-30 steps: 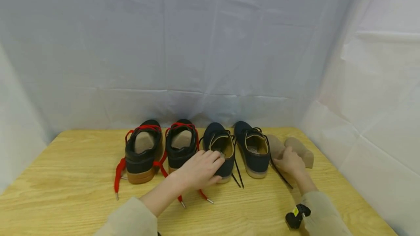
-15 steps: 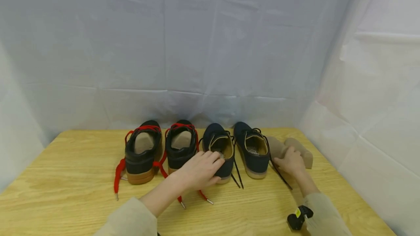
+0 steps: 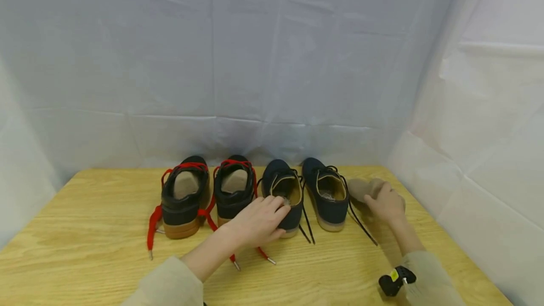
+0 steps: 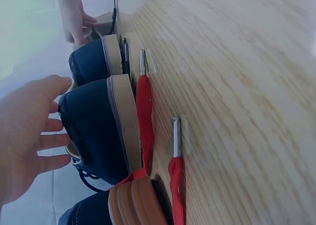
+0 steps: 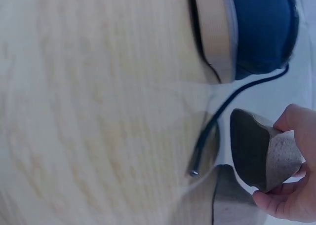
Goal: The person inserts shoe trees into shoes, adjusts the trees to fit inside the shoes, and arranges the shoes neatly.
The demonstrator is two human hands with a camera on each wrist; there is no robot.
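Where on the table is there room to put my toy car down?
The front of the table is bare wood between the two sleeves, and so is the left part beside the red-laced shoes. The back row is crowded: four shoes side by side, laces trailing forward, and both hands among the blue shoes.

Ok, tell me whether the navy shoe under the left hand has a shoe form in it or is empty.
Empty as far as visible: the navy shoe shows its bare tan insole. The left hand rests on its heel; the red-laced shoes hold beige forms.

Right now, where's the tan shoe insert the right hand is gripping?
In the head view, the tan shoe insert sits at the table's far right, in the right hand, beside the rightmost navy shoe.
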